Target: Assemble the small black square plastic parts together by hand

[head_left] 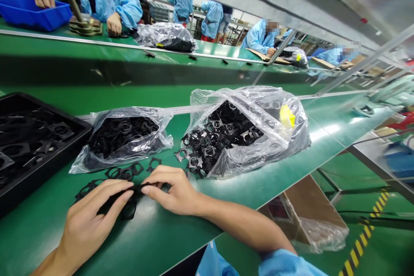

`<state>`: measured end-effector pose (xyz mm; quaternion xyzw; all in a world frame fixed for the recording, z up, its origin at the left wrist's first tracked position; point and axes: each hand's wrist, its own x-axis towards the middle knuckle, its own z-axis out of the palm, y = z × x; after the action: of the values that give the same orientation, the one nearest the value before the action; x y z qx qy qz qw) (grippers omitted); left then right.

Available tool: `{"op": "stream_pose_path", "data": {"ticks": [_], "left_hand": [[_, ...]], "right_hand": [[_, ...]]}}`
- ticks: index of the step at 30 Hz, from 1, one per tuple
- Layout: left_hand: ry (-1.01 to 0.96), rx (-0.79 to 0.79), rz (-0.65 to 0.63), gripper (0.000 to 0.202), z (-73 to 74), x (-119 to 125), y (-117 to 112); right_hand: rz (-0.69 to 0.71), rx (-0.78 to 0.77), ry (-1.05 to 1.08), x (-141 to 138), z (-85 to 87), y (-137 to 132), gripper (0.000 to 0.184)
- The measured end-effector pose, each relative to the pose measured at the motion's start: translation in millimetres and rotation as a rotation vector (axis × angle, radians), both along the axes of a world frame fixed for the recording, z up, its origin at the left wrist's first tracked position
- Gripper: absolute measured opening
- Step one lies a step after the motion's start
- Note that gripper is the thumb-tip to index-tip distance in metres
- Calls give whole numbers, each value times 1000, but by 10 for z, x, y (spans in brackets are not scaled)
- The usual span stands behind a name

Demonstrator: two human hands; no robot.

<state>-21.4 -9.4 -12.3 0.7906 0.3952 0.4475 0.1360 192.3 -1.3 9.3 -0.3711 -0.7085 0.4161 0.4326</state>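
Observation:
Between my two hands is a thin black plastic part (138, 188), seen nearly edge-on, so its full shape is hidden. My left hand (93, 215) pinches its left end between thumb and fingers. The right end is pinched by my right hand (173, 189). Several black ring-shaped frames (126, 172) lie loose on the green tabletop (181, 241) just beyond and beneath my hands. Behind them, an open clear plastic bag (152, 155) holds a heap of black parts. A larger clear bag (246, 166) to its right spills square black frames (195, 162) at its mouth.
A black tray (64, 138) with more black parts stands at the left. Across a raised divider, co-workers in blue smocks sit at another bench with a blue bin (32, 14) and a bag (166, 36). A cardboard box (310, 211) is below the table at right.

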Motion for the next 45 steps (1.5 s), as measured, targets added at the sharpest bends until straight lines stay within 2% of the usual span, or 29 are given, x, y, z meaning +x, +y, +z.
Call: {"op": "stream_pose_path", "data": {"ticks": [7,20,26,29,34,45], "left_hand": [[-81,-114,-18,10,3,17,25],[-138,-144,-42,9,53,68,46],[-166,-180,25,7,80,112,77],[-226,-160,59,4,100,106,113],[-241,-114,35,4,121,92,154],[-224,-51,41,4,154,98,150]], "right_hand": [[-10,-21,-1,12,25,5,16],[-9,-54,-39,44,36,36,19],[-36,-78,-29,25,90,83,22],[-8,-131,21,5,93,134,23],[37,-185,34,-14,88,178,20],[35,-178,12,-31,101,188,25]]}}
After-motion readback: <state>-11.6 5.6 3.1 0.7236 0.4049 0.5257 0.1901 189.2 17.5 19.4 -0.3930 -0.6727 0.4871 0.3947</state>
